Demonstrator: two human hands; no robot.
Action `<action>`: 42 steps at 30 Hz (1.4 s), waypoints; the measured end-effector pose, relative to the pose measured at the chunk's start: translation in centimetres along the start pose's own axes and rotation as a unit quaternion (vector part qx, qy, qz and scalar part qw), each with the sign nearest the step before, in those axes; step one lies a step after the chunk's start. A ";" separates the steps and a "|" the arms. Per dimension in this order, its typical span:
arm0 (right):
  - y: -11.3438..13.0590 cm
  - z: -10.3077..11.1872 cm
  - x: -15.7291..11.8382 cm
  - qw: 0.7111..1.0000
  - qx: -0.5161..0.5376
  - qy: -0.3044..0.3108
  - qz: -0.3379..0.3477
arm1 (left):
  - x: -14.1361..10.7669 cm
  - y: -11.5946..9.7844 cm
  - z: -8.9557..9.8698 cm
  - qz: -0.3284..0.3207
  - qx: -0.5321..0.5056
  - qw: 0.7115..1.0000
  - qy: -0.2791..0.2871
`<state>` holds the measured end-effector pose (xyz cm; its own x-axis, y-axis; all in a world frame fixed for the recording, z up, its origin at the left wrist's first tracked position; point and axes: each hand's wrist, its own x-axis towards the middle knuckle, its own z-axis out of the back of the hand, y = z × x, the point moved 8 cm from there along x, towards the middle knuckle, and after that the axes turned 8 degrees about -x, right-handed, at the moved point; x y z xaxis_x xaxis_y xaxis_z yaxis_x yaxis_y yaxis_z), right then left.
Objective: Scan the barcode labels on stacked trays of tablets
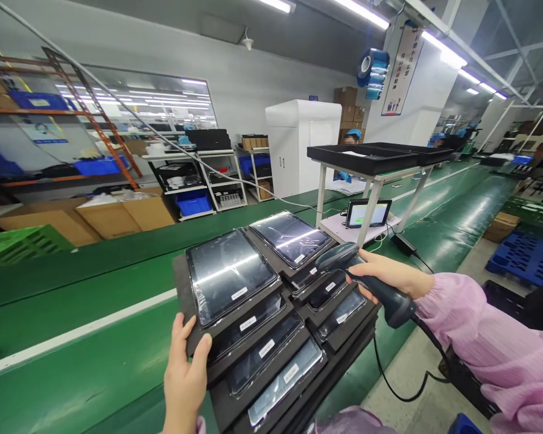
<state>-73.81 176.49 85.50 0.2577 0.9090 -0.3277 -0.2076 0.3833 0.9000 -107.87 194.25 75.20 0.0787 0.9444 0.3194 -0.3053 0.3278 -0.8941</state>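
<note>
Several plastic-wrapped tablets lie in black foam trays, stacked in overlapping rows, each with a small white label. The largest tablet (230,277) sits nearest my left hand (185,380), whose thumb and fingers grip the edge of its black foam tray (183,283). My right hand (389,277), in a pink sleeve (493,343), wraps around the handle of a dark grey handheld barcode scanner (380,292). The scanner's head points left, just above a tablet's tray at the upper right of the stack (290,239). Its black cable (400,395) hangs down below.
The stack rests over a green conveyor belt (72,325) with a white stripe. Ahead, a white-legged rack (362,158) carries black trays above a lit small screen (368,213). Co-workers in blue caps (352,135) stand beyond. A blue pallet (522,259) lies on the right.
</note>
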 end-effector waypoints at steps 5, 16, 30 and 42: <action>-0.5 0.3 -1.0 1.000 0.010 0.025 0.013 | -0.2 -0.3 0.1 -0.008 -0.005 1.000 -0.006; 0.3 0.8 -1.4 0.999 -0.010 0.031 0.020 | -0.3 -0.2 0.2 0.000 -0.011 1.000 -0.018; -4.1 1.3 -2.4 0.998 -0.020 0.043 -0.035 | -0.4 -0.2 0.2 0.004 -0.026 0.999 -0.020; -3.5 -0.8 -3.9 0.999 -0.001 0.033 -0.024 | -0.3 -0.4 0.1 -0.021 -0.033 0.999 -0.021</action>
<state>-74.86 171.77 83.35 0.2047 0.8981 -0.3893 -0.1991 0.4276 0.8818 -107.83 193.86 75.46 0.0498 0.9284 0.3683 -0.2387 0.3691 -0.8982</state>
